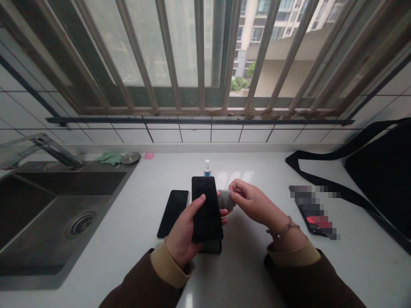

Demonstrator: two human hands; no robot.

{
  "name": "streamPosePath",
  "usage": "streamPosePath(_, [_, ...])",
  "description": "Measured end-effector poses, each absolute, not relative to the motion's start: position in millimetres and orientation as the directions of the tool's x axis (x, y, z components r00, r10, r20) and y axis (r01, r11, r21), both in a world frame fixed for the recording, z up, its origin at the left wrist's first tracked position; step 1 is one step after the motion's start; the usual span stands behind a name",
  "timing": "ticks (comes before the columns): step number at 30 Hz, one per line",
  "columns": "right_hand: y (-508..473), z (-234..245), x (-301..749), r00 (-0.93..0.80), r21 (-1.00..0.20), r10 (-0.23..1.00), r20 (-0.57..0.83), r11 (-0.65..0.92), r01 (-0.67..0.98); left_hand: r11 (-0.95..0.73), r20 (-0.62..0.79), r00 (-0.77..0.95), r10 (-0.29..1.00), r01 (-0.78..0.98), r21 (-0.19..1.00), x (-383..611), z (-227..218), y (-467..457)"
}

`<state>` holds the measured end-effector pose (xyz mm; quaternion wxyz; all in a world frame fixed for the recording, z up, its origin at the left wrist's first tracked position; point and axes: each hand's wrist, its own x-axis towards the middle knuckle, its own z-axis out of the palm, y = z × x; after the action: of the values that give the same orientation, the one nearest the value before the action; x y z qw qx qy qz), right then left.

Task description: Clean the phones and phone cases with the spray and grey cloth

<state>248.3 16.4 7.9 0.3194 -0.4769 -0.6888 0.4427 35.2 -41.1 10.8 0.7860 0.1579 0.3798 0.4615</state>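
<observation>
My left hand (184, 233) is wrapped round a black smartphone (208, 214), its thumb lying across the dark screen. Just right of the phone, my right hand (247, 199) pinches a small grey cloth (226, 200), which hangs beside the left fingertips. A second black phone (174, 214) lies flat on the counter to the left. Below the held phone, the edge of another dark device (211, 247) shows; most of it is hidden. Behind the held phone stands a small white spray bottle (207, 167) with a blue label, its lower part covered.
A steel sink (96, 188) with a faucet (58, 152) is on the left. Near its corner are a green cloth (109, 158), a metal drain cover (130, 158) and a pink slip (149, 156). Rightward lie a partly pixelated phone (310, 218) and a black strapped bag (382, 167).
</observation>
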Motion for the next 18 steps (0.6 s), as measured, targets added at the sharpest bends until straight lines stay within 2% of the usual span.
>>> streamPosePath(3, [18.1, 2.5, 243.7, -0.285, -0.983, 0.958, -0.026, 0.027, 0.183, 0.507, -0.443, 0.267, 0.856, -0.604, 0.615, 34.0, 10.1, -40.9])
streamPosePath(6, [17.5, -2.8, 236.8, -0.241, -0.992, 0.964, -0.112, -0.123, -0.032, 0.443, -0.416, 0.203, 0.887, -0.63, 0.638, 34.3, 12.5, -40.6])
streamPosePath(10, [13.8, -9.4, 230.8, -0.415, -0.943, 0.889, -0.192, -0.284, -0.174, 0.391, -0.372, 0.175, 0.912, -0.647, 0.655, 36.3, 16.2, -41.7])
streamPosePath(13, [12.6, -13.8, 227.6, -0.457, -0.944, 0.874, -0.162, -0.272, -0.187, 0.347, -0.328, 0.156, 0.932, -0.646, 0.68, 37.4, 16.0, -43.6])
streamPosePath(18, [14.6, -15.7, 220.9, -0.362, -0.959, 0.927, -0.096, -0.183, -0.216, 0.362, -0.34, 0.157, 0.927, -0.607, 0.707, 36.3, 13.9, -45.1])
